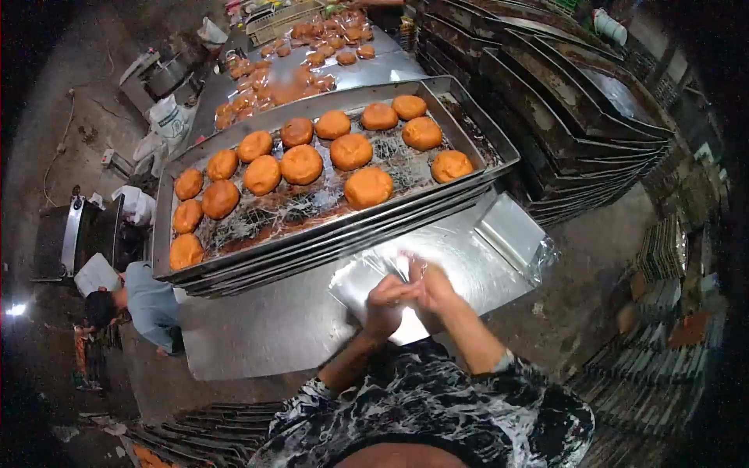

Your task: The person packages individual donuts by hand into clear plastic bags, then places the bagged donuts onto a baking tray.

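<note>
My left hand (pixel 388 303) and my right hand (pixel 431 287) meet over the front of the metal table (pixel 265 331). Their fingers are closed together around a thin, clear plastic bag (pixel 396 267), whose outline is hard to make out. Just beyond them, a stack of metal trays (pixel 335 248) stands on the table. Round orange-brown buns (pixel 368 187) lie scattered in the top tray, which has a dark, greasy bottom. To the right of my hands sits a shiny metal box (pixel 511 230) with clear plastic at its right end.
Many wrapped buns (pixel 257 90) cover the table's far part, near a yellowish crate (pixel 285 22). Tall stacks of dark trays (pixel 569 125) rise at the right. A crouching person (pixel 152 304) is at the left, beside the table. More trays (pixel 647 374) lie at the lower right.
</note>
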The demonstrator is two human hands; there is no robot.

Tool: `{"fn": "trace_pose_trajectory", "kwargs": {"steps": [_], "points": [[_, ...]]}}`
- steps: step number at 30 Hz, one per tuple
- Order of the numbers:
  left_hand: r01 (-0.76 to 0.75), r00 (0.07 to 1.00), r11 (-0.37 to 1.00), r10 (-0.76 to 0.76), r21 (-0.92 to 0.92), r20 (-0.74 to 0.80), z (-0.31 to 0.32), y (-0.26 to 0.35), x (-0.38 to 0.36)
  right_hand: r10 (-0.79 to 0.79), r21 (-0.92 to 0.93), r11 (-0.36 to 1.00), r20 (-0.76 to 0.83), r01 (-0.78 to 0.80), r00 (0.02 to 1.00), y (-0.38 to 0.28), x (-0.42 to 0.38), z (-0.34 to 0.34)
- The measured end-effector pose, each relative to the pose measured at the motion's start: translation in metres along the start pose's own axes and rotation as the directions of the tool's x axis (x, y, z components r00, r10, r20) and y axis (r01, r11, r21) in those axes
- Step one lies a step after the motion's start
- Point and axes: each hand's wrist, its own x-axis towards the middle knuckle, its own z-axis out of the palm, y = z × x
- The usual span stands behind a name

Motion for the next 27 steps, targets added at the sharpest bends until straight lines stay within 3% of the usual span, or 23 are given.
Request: {"fn": "trace_pose_trajectory", "kwargs": {"steps": [1,2,3,4,5,6,7,8,9,10,12,15,16,17,18,19,20,21,22,24,25,27], "points": [[-0.025,0.994,0.99,0.04,0.136,-0.105,-0.004,0.005,0.003,-0.266,-0.072,0.96,0.068,0.271,0.961,-0.011,0.005,0.035],[-0.028,0.974,0.962,0.088,0.271,-0.209,-0.007,0.01,0.013,-0.499,-0.131,0.845,0.156,0.518,0.853,-0.012,0.002,0.069],[0.067,0.88,0.917,-0.24,-0.393,-0.41,-0.01,0.019,0.03,-0.39,0.11,0.921,0.257,0.374,0.884,-0.005,-0.002,0.081],[-0.039,0.727,0.475,-0.59,-0.879,-0.351,-0.017,0.029,0.046,-0.297,0.327,0.929,0.378,0.174,0.877,0.003,-0.001,0.091],[0.07,0.781,0.341,-0.604,-0.937,-0.161,-0.04,0.032,0.05,-0.095,0.396,0.906,0.536,-0.151,0.839,0.035,0.046,0.044],[0.187,0.808,0.204,-0.588,-0.961,0.033,-0.071,0.029,0.046,0.162,-0.018,0.986,0.326,-0.166,0.931,0.032,0.021,0.077],[0.056,0.839,0.285,-0.533,-0.957,-0.11,-0.087,-0.007,0.038,-0.028,-0.594,0.765,0.354,0.248,0.935,0.016,0.01,0.101],[-0.073,0.847,0.363,-0.469,-0.929,-0.25,-0.097,-0.039,0.029,-0.151,-0.85,0.124,0.493,0.511,0.857,-0.006,0.014,0.119],[-0.183,0.76,0.424,-0.512,-0.887,-0.401,-0.111,-0.026,0.033,-0.368,-0.769,-0.361,0.637,0.527,0.677,-0.026,0.039,0.13],[-0.277,0.65,0.491,-0.537,-0.826,-0.537,-0.126,-0.004,0.042,-0.436,-0.572,-0.757,0.802,0.315,0.41,-0.048,0.067,0.14],[-0.321,0.61,0.459,-0.569,-0.828,-0.552,-0.145,0.025,0.045,-0.153,-0.569,-0.796,0.516,0.204,0.843,-0.076,0.104,0.144],[-0.427,0.613,0.465,-0.481,-0.775,-0.626,-0.174,0.03,0.033,-0.266,-0.843,-0.519,0.315,0.14,0.911,-0.088,0.12,0.137],[-0.468,0.598,0.46,-0.464,-0.755,-0.654,-0.183,0.024,0.026,-0.364,-0.756,-0.54,0.607,0.371,0.707,-0.07,0.098,0.141],[-0.492,0.594,0.454,-0.449,-0.743,-0.667,-0.185,0.02,0.023,-0.44,-0.593,-0.585,0.805,0.553,0.398,-0.044,0.069,0.145],[-0.492,0.598,0.455,-0.443,-0.742,-0.668,-0.178,0.023,0.025,-0.39,-0.354,-0.696,0.917,0.625,0.085,-0.013,0.04,0.153],[-0.454,0.627,0.463,-0.442,-0.762,-0.642,-0.162,0.029,0.028,-0.257,-0.284,-0.758,0.957,0.587,0.132,0.012,0.018,0.158],[-0.407,0.657,0.47,-0.445,-0.783,-0.608,-0.146,0.035,0.031,-0.125,-0.14,-0.733,0.99,0.666,0.07,0.022,0.001,0.171],[-0.37,0.635,0.611,-0.383,-0.699,-0.671,-0.133,0.047,0.035,-0.139,-0.138,-0.714,0.989,0.686,0.053,0.031,-0.008,0.177],[-0.351,0.643,0.61,-0.395,-0.711,-0.656,-0.131,0.053,0.036,-0.155,-0.16,-0.714,0.986,0.682,0.069,0.036,-0.011,0.171],[-0.304,0.771,0.456,-0.399,-0.836,-0.497,-0.13,0.057,0.033,-0.283,-0.249,-0.658,0.956,0.71,0.073,0.048,-0.017,0.157],[-0.225,0.884,0.478,-0.266,-0.849,-0.384,-0.123,0.056,0.029,-0.312,-0.259,-0.671,0.949,0.695,0.053,0.048,-0.023,0.152],[-0.207,0.902,0.429,-0.264,-0.879,-0.342,-0.102,0.06,0.034,-0.39,-0.32,-0.645,0.919,0.694,0.062,0.045,-0.008,0.162]]}}
